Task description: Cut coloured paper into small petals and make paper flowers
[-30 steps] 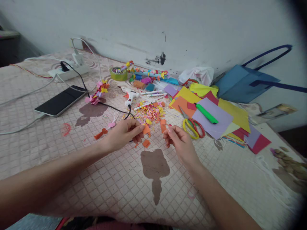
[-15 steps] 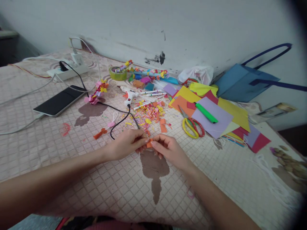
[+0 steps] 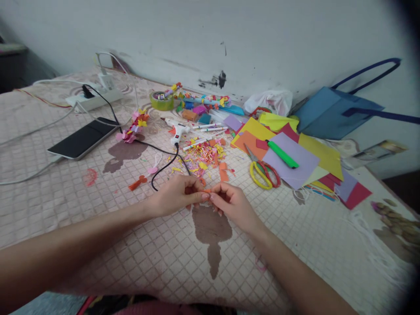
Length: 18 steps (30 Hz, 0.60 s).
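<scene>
Between my two hands is a small piece of orange paper, mostly covered by my fingers. My left hand pinches its left side with thumb and fingers. From the right, my right hand pinches the other side, so the two thumb tips nearly meet. Just beyond the hands lie loose orange paper strips and a heap of coloured paper shreds. A white glue gun rests on its side behind them. Yellow and red handled scissors lie to the right of my hands.
Coloured paper sheets are spread at the right, with a green cutter on top. Behind them stands a blue bag. At the left are a phone, a power strip and cables. A tape roll sits near the wall.
My thumbs have come closer together over the orange paper, and less of it shows. Both hands stay in nearly the same place; the things on the table have not moved.
</scene>
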{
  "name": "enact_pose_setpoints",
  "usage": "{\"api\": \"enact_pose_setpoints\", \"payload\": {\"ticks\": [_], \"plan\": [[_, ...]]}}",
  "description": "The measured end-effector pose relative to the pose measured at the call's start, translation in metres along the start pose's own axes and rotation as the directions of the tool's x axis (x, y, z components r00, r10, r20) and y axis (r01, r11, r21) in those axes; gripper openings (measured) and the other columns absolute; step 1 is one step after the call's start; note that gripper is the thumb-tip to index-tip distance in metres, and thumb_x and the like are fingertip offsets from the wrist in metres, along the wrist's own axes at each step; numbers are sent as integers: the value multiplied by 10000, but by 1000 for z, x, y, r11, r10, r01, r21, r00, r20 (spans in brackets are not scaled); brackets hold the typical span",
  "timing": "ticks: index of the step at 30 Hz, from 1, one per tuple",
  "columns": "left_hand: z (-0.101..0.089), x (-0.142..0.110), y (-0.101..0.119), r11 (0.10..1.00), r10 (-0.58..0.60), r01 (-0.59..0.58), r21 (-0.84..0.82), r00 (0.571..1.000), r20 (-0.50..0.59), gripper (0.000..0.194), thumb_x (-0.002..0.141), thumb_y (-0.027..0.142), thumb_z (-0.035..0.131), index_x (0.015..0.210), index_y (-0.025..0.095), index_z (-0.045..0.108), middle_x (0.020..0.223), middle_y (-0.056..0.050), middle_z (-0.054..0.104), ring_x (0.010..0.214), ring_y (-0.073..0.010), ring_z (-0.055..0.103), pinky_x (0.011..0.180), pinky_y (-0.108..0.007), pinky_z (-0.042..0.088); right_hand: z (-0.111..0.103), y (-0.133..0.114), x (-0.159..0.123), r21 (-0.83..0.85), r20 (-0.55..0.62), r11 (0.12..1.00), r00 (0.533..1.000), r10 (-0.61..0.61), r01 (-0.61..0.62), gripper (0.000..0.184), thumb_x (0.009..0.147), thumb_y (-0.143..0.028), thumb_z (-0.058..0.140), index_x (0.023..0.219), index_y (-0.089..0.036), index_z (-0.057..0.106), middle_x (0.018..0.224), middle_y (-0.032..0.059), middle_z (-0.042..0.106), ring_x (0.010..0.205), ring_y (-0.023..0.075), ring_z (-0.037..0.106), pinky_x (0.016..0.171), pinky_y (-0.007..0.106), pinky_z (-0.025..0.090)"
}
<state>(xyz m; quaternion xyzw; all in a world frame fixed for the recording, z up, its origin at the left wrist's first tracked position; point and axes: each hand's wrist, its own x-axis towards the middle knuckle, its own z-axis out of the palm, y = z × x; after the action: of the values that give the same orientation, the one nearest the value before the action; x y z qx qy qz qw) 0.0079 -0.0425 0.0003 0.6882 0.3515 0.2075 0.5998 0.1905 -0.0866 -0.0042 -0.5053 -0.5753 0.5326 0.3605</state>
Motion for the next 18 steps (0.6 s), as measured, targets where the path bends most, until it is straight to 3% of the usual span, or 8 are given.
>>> {"api": "enact_pose_setpoints", "payload": {"ticks": [8,18], "plan": [[0,1,0,982,-78,82,-171,996,33,205,808,294,619,702,124,573,585,20,604,513,-67,566,486,-165,453,0,4,2,122,44,993,999,-7,1,310,863,-459,520,745,-175,562,598,-22,547,482,75,490,433,194,415],[0,-1,2,984,-102,106,-146,994,32,155,804,242,628,725,114,591,580,20,607,516,-69,578,487,-163,455,1,2,0,89,34,996,999,16,-19,237,797,-397,633,748,-185,541,628,-40,530,482,65,476,444,197,418]]}}
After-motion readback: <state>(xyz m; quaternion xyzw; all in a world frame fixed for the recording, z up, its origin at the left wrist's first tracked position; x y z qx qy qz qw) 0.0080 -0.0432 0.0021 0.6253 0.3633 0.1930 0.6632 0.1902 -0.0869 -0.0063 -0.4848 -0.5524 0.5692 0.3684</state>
